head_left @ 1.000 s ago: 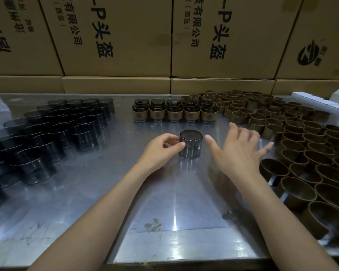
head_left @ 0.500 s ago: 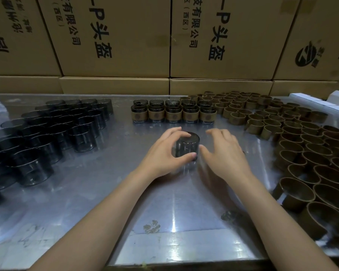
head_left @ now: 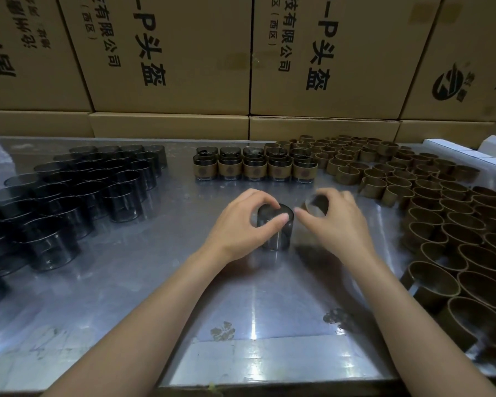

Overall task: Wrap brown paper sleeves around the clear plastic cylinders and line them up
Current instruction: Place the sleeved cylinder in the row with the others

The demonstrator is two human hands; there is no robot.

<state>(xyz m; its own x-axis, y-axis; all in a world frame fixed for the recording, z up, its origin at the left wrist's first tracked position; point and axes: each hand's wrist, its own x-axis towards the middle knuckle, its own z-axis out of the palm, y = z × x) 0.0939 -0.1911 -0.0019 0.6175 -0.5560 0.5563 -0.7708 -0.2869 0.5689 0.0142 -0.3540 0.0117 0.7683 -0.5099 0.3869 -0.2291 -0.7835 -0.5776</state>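
Clear plastic cylinder (head_left: 275, 227), dark-tinted and upright, is stood on the steel counter (head_left: 132, 282) near the middle and is gripped by the left hand (head_left: 241, 224), whose fingers (head_left: 272, 220) are curled over its top and side. Just to its right, a brown paper sleeve (head_left: 315, 206) is pinched by the curled fingers of the right hand (head_left: 338, 224). Farther back, a row of sleeved cylinders (head_left: 254, 167) is lined up. Bare cylinders (head_left: 78, 190) are massed at the left, empty sleeves (head_left: 430, 202) at the right. Cardboard cartons (head_left: 166, 53) are stacked along the far edge.
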